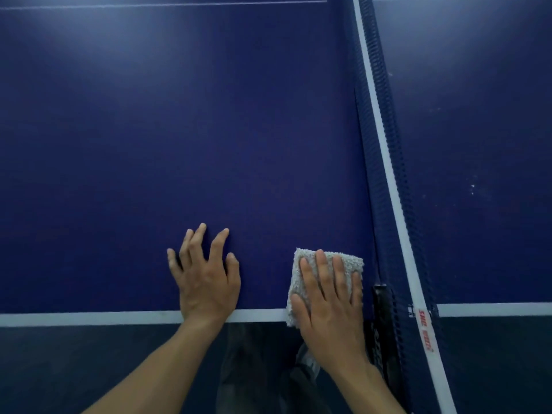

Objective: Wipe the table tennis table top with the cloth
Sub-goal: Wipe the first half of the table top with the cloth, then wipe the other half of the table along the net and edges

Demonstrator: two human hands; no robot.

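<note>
The dark blue table tennis table top (179, 144) fills most of the view, with a white line along its near edge. A folded grey-white cloth (309, 259) lies on the table at the near edge, close to the net. My right hand (328, 297) presses flat on the cloth with straight fingers. My left hand (206, 276) rests flat on the bare table to the left of the cloth, fingers spread.
The net (385, 162) with its white top band runs from the top middle down to the lower right, its black clamp (380, 297) just right of my right hand. Beyond it lies the other table half (478, 144). Dark floor (59, 369) shows below the edge.
</note>
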